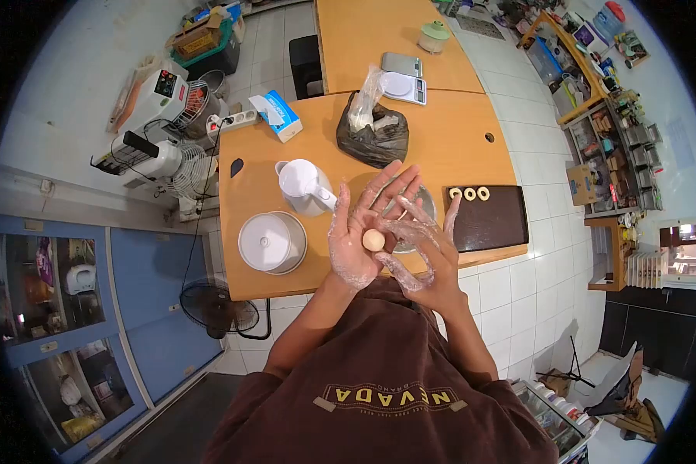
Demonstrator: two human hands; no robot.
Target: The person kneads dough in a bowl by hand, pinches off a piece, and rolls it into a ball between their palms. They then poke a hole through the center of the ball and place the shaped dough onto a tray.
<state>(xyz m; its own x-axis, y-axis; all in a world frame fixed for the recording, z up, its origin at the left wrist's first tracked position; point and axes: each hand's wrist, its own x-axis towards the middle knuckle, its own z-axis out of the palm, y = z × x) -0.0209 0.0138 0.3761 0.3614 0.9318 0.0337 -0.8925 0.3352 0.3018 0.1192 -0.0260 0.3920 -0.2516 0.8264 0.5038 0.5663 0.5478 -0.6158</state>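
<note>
A small pale dough ball [373,240] rests on the open palm of my left hand [353,246], whose floury fingers stretch away from me. Beside it, my right hand [425,255] has its fingers spread, some of them lying over the left palm close to the ball. Flour coats both hands. Behind them a round bowl [428,207] is partly hidden. On the right of the table, a dark baking tray [495,224] carries several dough rings [470,194] in a row along its far edge.
On the wooden table [247,185] stand a white pitcher [305,185], a lidded white container [269,241], a tissue box [280,116], a black plastic bag [373,135] and a digital scale [404,87]. A fan [218,305] is at the left, below the table edge.
</note>
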